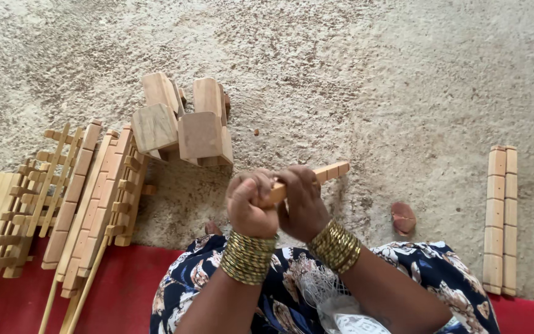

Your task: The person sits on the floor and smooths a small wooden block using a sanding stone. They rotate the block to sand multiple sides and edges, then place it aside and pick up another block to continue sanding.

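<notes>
Wooden notched stick point(328, 171): one, clamped in both fists over the lap, far end poking out up-right past right hand point(303, 201). Left hand point(251, 204) closed on near end, knuckles touching right. Four blocks point(183, 127) just beyond, on sandy floor point(372, 74). Slat frames point(75, 192) stacked left; two notched strips point(500, 219) right; one reddish stone point(403, 218) near right wrist.

— What sort of place is this?
— A floor-level woodcraft workshop: a rough sandy floor point(366, 74) strewn with notched wooden strips point(500, 219), small slatted wooden frames point(97, 204) and cut wooden blocks point(183, 124), beside a red mat point(124, 278).
</notes>
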Action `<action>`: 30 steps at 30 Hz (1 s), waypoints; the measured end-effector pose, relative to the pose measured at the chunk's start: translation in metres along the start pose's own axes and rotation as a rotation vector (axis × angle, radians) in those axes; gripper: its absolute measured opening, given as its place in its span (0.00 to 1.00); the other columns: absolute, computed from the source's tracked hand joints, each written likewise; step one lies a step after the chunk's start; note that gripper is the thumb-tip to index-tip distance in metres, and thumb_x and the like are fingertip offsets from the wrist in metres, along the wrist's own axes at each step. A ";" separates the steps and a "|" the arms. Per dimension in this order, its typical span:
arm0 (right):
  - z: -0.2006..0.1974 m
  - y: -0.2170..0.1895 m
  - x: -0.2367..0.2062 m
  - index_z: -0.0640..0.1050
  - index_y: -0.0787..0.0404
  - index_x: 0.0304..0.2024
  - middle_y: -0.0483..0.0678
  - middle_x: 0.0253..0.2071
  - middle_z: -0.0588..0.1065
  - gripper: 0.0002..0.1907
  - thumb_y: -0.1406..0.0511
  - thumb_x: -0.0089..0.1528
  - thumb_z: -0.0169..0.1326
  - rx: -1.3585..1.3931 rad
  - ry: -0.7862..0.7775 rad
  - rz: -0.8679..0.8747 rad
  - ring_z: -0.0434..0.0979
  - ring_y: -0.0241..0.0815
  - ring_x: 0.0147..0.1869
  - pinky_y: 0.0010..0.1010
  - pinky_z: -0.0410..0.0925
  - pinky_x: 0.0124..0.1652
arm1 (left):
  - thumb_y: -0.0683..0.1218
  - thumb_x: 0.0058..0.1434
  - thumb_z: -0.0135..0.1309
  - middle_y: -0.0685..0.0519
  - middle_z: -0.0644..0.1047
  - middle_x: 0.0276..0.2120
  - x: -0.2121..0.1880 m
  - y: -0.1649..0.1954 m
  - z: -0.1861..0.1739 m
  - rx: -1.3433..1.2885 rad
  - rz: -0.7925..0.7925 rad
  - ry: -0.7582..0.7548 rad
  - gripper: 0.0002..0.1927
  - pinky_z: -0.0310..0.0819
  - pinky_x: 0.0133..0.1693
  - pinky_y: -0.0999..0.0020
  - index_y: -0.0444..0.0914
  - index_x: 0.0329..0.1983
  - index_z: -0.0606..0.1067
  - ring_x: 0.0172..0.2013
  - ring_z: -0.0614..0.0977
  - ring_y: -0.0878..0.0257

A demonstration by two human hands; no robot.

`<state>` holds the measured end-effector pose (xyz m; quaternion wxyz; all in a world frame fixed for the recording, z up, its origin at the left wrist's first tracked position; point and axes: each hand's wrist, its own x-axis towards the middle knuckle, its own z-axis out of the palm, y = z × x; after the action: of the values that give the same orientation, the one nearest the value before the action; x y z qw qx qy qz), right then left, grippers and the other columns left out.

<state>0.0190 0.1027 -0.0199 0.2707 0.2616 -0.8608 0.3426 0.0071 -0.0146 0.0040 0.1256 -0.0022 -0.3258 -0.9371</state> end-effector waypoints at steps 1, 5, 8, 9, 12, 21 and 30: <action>0.004 0.011 -0.002 0.64 0.64 0.53 0.54 0.48 0.65 0.24 0.75 0.54 0.53 -0.059 -0.035 0.033 0.65 0.50 0.55 0.45 0.64 0.57 | 0.44 0.58 0.48 0.56 0.67 0.17 0.004 0.002 -0.001 -0.014 0.003 0.025 0.13 0.72 0.40 0.57 0.45 0.19 0.63 0.23 0.70 0.62; 0.020 0.067 -0.016 0.65 0.58 0.49 0.51 0.45 0.64 0.23 0.72 0.53 0.55 -0.201 -0.275 0.362 0.64 0.47 0.52 0.40 0.64 0.53 | 0.44 0.60 0.48 0.57 0.66 0.15 0.017 0.010 -0.001 -0.082 -0.023 0.100 0.14 0.71 0.42 0.57 0.45 0.19 0.62 0.21 0.69 0.62; 0.020 0.100 -0.026 0.65 0.56 0.49 0.51 0.44 0.62 0.23 0.71 0.54 0.57 -0.213 -0.332 0.625 0.63 0.45 0.48 0.38 0.64 0.50 | 0.44 0.61 0.48 0.57 0.66 0.15 0.015 0.012 0.004 -0.099 -0.028 0.071 0.14 0.70 0.42 0.58 0.45 0.20 0.62 0.22 0.68 0.62; 0.019 0.106 -0.028 0.64 0.56 0.49 0.51 0.44 0.61 0.23 0.70 0.54 0.57 -0.214 -0.316 0.690 0.62 0.44 0.47 0.37 0.63 0.50 | 0.44 0.61 0.48 0.57 0.66 0.16 0.013 0.011 0.006 -0.099 -0.021 0.051 0.13 0.71 0.42 0.58 0.45 0.21 0.63 0.23 0.68 0.62; 0.019 0.102 -0.030 0.64 0.56 0.50 0.50 0.43 0.60 0.28 0.72 0.51 0.60 -0.245 -0.208 0.612 0.62 0.44 0.48 0.41 0.62 0.52 | 0.44 0.58 0.46 0.55 0.67 0.17 0.006 0.008 0.011 -0.040 -0.050 0.085 0.09 0.70 0.43 0.59 0.43 0.22 0.66 0.26 0.71 0.62; -0.007 0.002 -0.002 0.60 0.60 0.53 0.51 0.48 0.58 0.34 0.65 0.52 0.66 0.187 0.079 -0.045 0.60 0.48 0.55 0.40 0.63 0.54 | 0.40 0.64 0.48 0.54 0.70 0.21 -0.009 -0.002 0.020 -0.069 -0.091 -0.073 0.11 0.64 0.26 0.72 0.39 0.24 0.69 0.21 0.67 0.68; -0.021 -0.011 -0.004 0.61 0.62 0.57 0.54 0.52 0.59 0.36 0.61 0.54 0.66 -0.011 0.085 -0.068 0.61 0.53 0.60 0.48 0.60 0.59 | 0.43 0.64 0.48 0.55 0.72 0.26 -0.009 -0.002 0.031 0.152 -0.102 0.125 0.10 0.68 0.28 0.73 0.38 0.26 0.70 0.25 0.70 0.69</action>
<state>0.0347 0.1118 -0.0045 0.3197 0.2744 -0.8410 0.3393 0.0131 0.0081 0.0261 0.0977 0.0822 -0.3873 -0.9131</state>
